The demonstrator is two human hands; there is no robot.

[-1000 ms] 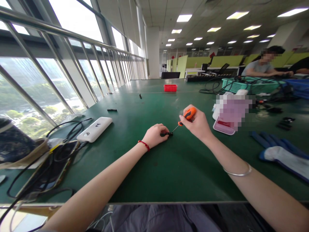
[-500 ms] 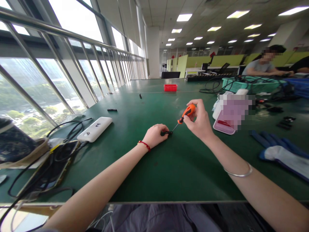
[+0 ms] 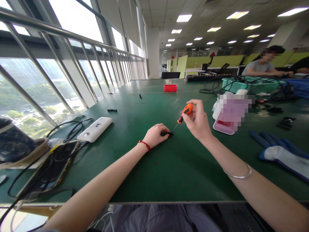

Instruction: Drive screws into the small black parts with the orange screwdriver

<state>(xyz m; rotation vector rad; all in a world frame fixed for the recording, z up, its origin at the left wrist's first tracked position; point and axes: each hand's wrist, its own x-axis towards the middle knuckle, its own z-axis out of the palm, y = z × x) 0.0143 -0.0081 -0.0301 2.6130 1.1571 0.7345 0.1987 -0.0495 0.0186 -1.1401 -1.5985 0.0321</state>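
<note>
My left hand (image 3: 158, 136) rests on the green table (image 3: 145, 170), its fingers closed on a small black part (image 3: 170, 133). An orange and black screwdriver (image 3: 185, 112) is held by its handle in my right hand (image 3: 198, 120), tilted, with its thin shaft running down to the left. The tip meets the right end of the black part, or lies just beside it; the exact contact is too small to tell. My fingers hide some of the part.
A white power bank (image 3: 95, 129) and a phone with cables (image 3: 54, 167) lie left. Farther off are a red box (image 3: 170, 88) and a black strip (image 3: 112, 110). Blue-white gloves (image 3: 285, 154), a pink-backed phone (image 3: 225, 126), a green basket (image 3: 251, 84) and a person (image 3: 262, 64) are right.
My right hand and the screwdriver handle have shifted slightly to the left. My left hand has hardly moved and still holds the black part.
</note>
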